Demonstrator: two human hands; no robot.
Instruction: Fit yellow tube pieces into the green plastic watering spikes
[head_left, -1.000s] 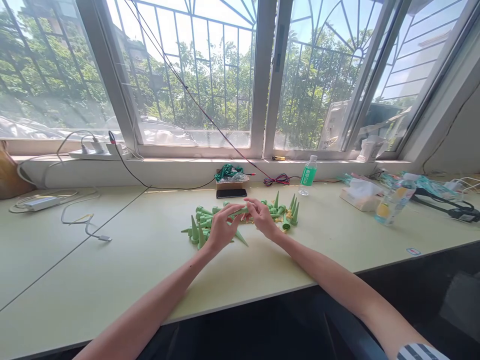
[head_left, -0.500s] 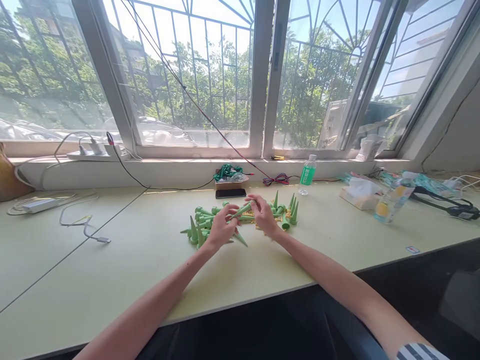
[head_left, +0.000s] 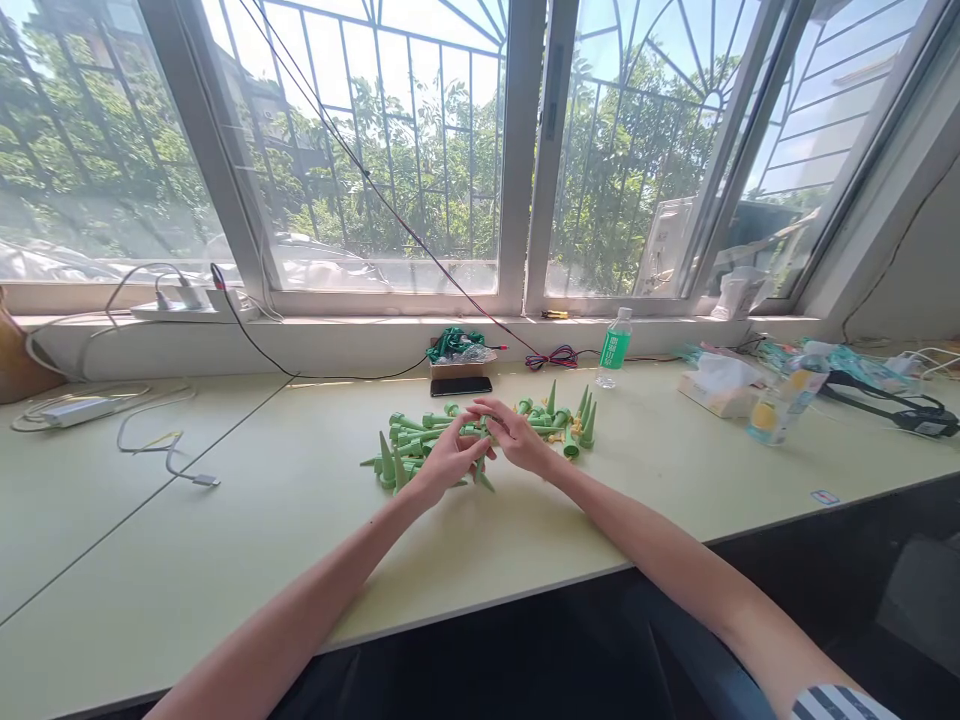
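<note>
Between my two hands is a green plastic spike (head_left: 481, 466), tip pointing down and its thicker end at my fingertips. The fingers of my left hand (head_left: 448, 458) close around its body. My right hand (head_left: 523, 440) pinches near its upper end, partly hiding it. Around both hands lies a spread of similar green spikes (head_left: 407, 437), some on their sides. A few spikes (head_left: 588, 425) stand point up on the right of the pile. Small yellow pieces (head_left: 556, 436) are scattered among them, partly covered by my right hand.
Behind the pile lie a black phone (head_left: 460, 386) and a small box (head_left: 459, 369) of green material. A water bottle (head_left: 615, 348) stands to the right, with a tissue box (head_left: 720, 390) and a drink cup (head_left: 780, 415) beyond. Cables (head_left: 172, 452) lie on the left of the table (head_left: 262, 540).
My right hand has moved left and closer to my left hand. The held spike has swung from slanted to pointing down. The surrounding pile looks unchanged.
</note>
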